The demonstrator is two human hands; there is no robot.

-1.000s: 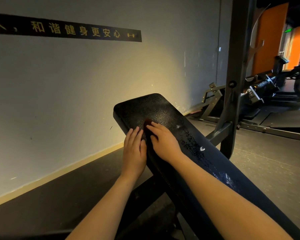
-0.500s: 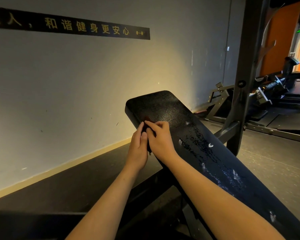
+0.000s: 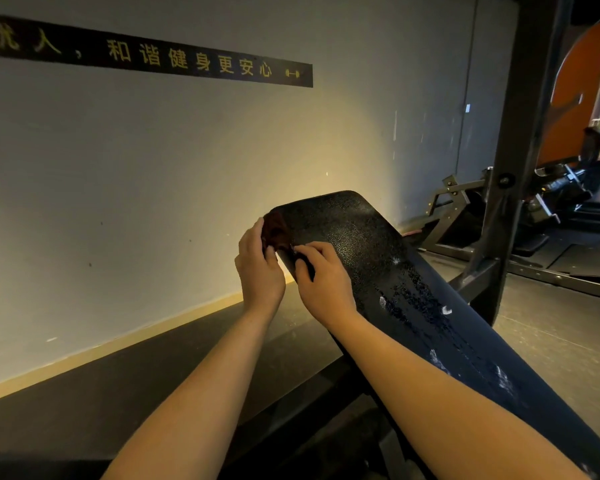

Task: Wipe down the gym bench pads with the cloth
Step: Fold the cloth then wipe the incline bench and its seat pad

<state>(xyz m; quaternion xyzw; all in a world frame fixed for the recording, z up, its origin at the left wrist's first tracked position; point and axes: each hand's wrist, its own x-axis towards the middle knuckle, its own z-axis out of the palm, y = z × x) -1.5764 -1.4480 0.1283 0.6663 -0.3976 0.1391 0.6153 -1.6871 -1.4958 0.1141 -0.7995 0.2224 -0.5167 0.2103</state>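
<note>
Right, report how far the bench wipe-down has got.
Done: the upper bench pad looks smooth and streak-free, so probably wiped. In hand: the left hand and right hand both pinch the dark cloth at the pad's upper left edge. Left: wet streaks and white flecks down the lower pad.

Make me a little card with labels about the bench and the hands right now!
place: gym, beside a grey wall
bench pad: black, tilted, wet streaks down its middle
cloth: dark red, bunched at the pad's left edge
left hand: grips the cloth
right hand: fingers curled by the cloth, on the pad; grip unclear
wall sign: black strip, gold characters
</note>
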